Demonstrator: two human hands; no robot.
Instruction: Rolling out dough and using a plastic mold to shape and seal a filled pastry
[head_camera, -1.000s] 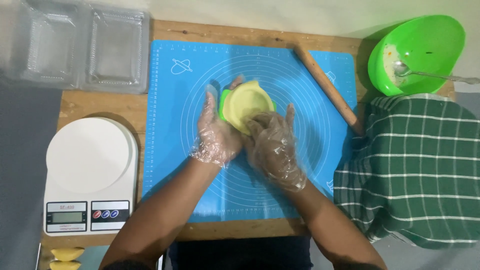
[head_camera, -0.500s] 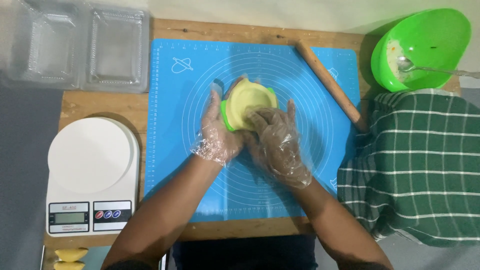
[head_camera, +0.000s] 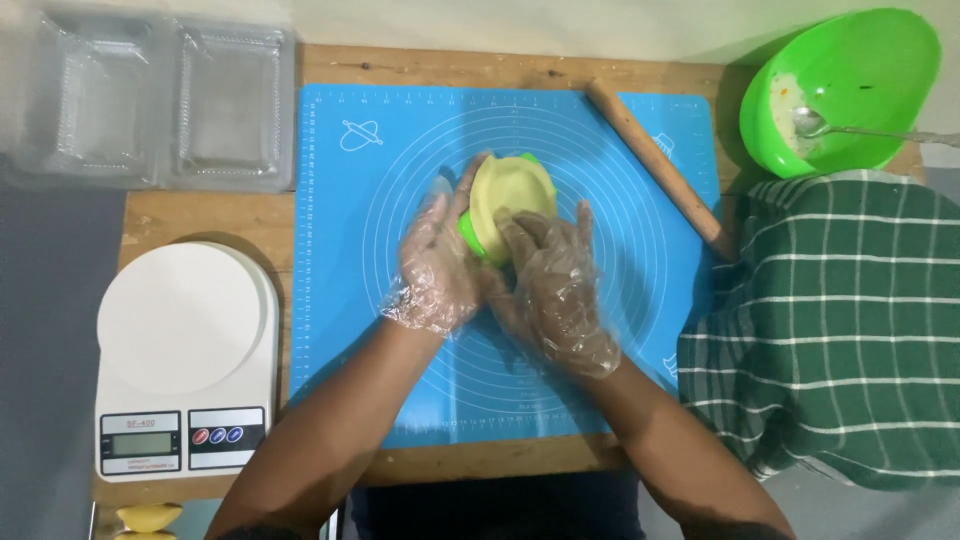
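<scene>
A small green mould (head_camera: 470, 228) with a round sheet of pale yellow dough (head_camera: 512, 190) pressed over it sits at the middle of a blue silicone baking mat (head_camera: 620, 380). Both my hands wear thin clear plastic gloves. My left hand (head_camera: 438, 262) cups the mould's left side. My right hand (head_camera: 555, 285) lies against its lower right, fingertips pressing on the dough.
A wooden rolling pin (head_camera: 655, 165) lies diagonally on the mat's right. A green bowl (head_camera: 855, 80) with a spoon stands at the top right, above a green checked cloth (head_camera: 840, 330). Clear plastic trays (head_camera: 150, 105) are top left, a white kitchen scale (head_camera: 180, 365) at the left.
The mould with dough has tilted and shifted slightly right in my hands. My right fingers have moved further onto the dough.
</scene>
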